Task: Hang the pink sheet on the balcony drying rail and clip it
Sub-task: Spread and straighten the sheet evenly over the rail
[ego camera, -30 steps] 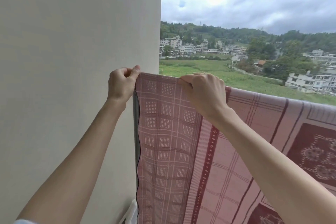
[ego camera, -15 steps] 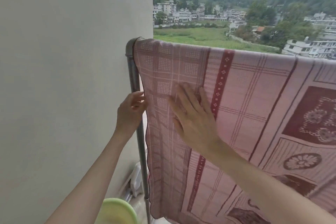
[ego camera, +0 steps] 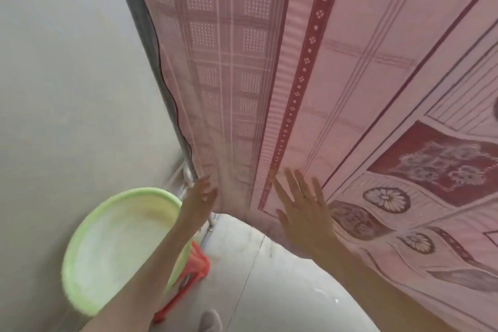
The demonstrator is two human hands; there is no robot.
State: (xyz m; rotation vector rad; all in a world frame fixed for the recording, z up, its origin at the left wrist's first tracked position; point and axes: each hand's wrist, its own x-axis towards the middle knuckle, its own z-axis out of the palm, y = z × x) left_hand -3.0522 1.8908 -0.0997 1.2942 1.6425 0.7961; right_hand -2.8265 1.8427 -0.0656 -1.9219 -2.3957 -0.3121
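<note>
The pink sheet (ego camera: 336, 75), patterned with dark red bands and flowers, hangs down and fills the upper right of the head view. Its top and the horizontal rail are out of frame. The grey upright post (ego camera: 140, 21) of the rail runs along the sheet's left edge. My left hand (ego camera: 200, 197) is at the sheet's lower left corner, fingers against the edge by the post; whether it pinches the cloth is unclear. My right hand (ego camera: 301, 205) lies flat with fingers spread on the sheet near its bottom hem. No clip is visible.
A light green plastic basin (ego camera: 89, 250) sits on a red stool (ego camera: 194, 272) below my left arm, against the white wall (ego camera: 67, 89). The pale floor (ego camera: 269, 291) shows under the sheet's hem, with a foot (ego camera: 210, 321) at the bottom edge.
My view has dropped from the rail top to the sheet's bottom. Both hands slid down the sheet from the top edge to the lower hem, smoothing it.
</note>
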